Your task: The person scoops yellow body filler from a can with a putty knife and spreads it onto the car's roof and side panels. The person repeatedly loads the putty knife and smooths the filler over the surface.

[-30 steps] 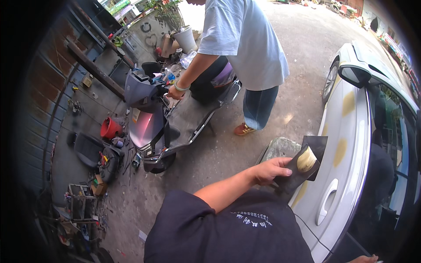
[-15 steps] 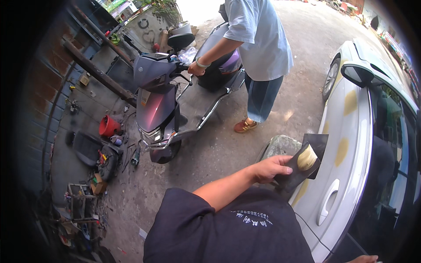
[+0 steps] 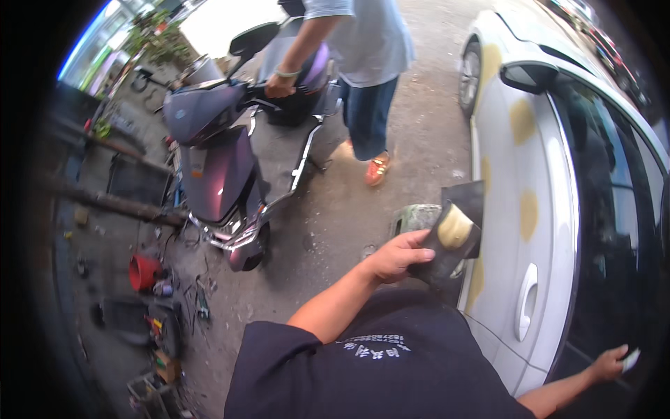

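My left hand [image 3: 399, 258] is closed on the edge of a dark flat board [image 3: 469, 199], thumb on top. On the board sits a smooth lump of pale yellow putty [image 3: 455, 228]. To the right stands a white car [image 3: 499, 258], its side marked with several dull yellow patches [image 3: 528, 216]. My right hand [image 3: 610, 364] is at the lower right, in front of the car's dark window [image 3: 607, 279]. Its fingers pinch a small whitish flat piece [image 3: 631, 360], too blurred to name exactly.
A purple-grey scooter [image 3: 220, 174] stands ahead to the left, with a person [image 3: 370, 49] in a light blue shirt gripping its handlebar. A greenish box-like object [image 3: 417, 218] is behind my board. A red bucket [image 3: 143, 272], a black seat [image 3: 132, 321] and scattered tools lie at left.
My right hand has come further into view at the lower right, showing the whitish piece. The view has shifted, so scooter, person and car sit further left. My left hand still holds the board.
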A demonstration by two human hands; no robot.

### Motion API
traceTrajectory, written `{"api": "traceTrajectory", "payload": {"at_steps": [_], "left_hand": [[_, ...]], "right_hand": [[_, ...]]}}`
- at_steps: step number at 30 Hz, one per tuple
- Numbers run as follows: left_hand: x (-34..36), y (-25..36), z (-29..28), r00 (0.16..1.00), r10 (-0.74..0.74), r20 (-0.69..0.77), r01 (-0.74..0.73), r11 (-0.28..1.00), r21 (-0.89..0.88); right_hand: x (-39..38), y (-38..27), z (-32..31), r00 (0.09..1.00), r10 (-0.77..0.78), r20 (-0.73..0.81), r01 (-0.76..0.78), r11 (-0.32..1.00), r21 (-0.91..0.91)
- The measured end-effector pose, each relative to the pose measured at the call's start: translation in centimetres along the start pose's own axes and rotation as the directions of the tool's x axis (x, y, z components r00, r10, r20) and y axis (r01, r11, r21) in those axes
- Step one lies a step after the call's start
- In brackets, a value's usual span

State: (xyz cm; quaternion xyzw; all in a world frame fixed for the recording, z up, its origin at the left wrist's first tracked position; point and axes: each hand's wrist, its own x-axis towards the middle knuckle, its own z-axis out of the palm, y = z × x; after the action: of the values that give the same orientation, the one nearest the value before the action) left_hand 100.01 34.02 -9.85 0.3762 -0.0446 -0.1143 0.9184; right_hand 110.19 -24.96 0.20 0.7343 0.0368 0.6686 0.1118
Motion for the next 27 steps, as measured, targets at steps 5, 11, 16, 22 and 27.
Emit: {"api": "traceTrajectory", "payload": {"at_steps": [5, 11, 16, 22, 27], "left_hand": [[-8.3, 2.0, -0.9, 0.997, -0.071, 0.022, 0.070, 0.997, 0.023], [-11.0, 2.8, -3.5, 0.999, -0.017, 0.030, 0.012, 0.988, 0.154], [-10.9, 0.9, -3.6, 0.999, -0.032, 0.015, 0.028, 0.979, 0.199], [-13.5, -2.2, -2.6, 0.995, -0.059, 0.083, 0.043, 0.982, 0.184], [-16.5, -7.1, -1.4, 0.993, -0.086, 0.081, 0.069, 0.979, 0.191]], "right_hand": [[-2.7, 5.2, -12.0, 0.976, 0.156, 0.152, -0.090, 0.923, -0.373], [-5.9, 4.6, -19.8, 0.965, 0.208, 0.161, -0.107, 0.869, -0.483], [-7.2, 4.8, -21.2, 0.975, 0.194, 0.112, -0.120, 0.875, -0.469], [-7.0, 5.9, -23.3, 0.977, 0.169, 0.127, -0.091, 0.878, -0.470], [-8.1, 7.3, -26.9, 0.970, 0.219, 0.109, -0.158, 0.901, -0.405]]}}
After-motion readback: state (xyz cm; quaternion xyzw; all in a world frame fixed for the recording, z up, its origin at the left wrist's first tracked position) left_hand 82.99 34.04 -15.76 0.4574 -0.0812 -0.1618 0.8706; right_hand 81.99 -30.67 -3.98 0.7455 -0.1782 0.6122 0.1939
